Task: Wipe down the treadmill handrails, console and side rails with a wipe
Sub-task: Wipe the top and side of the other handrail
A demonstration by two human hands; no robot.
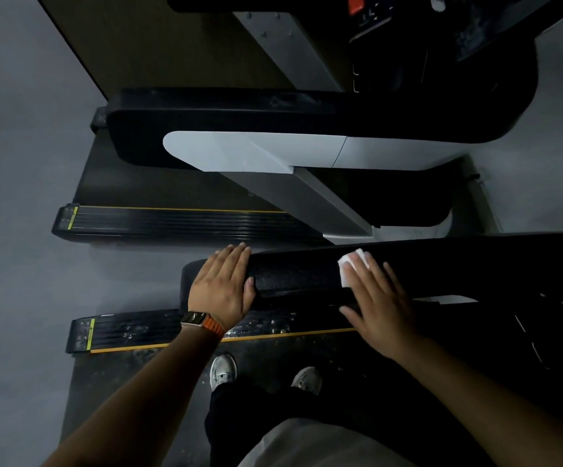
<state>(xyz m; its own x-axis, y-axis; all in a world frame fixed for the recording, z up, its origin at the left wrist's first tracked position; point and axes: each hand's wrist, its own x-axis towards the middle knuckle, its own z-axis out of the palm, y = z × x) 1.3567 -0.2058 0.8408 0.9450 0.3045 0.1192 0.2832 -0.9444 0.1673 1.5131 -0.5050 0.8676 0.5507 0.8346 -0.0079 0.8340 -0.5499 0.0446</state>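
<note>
1. Closest in, the person's two shoes stand on the dark treadmill belt, which is scattered with pale specks.
2. Just beyond the feet runs the near side rail, ribbed black with a yellow edge. It looks smeared and flecked, so I judge it has not yet been wiped.
3. Above it is the near handrail, a thick black padded bar. The left hand, with a watch on an orange strap, lies flat over the bar's end. Its fingers are straight and together, the thumb is against the near face, and it grips nothing.
4. The right hand presses the white wipe flat on top of the same handrail, fingers straight and slightly spread. The wipe is pinned under the fingers, not pinched, and its corner shows past the fingertips.
5. The risk here is that a wipe held only by flat pressure could bunch up or slide out on the textured padding and drop onto the dirty belt.
6. Farther off are the grey upright, the far side rail and the far handrail.
7. Farthest is the console, dim and partly cut off. Wiping across its buttons while standing on the belt could set the machine going.
</note>
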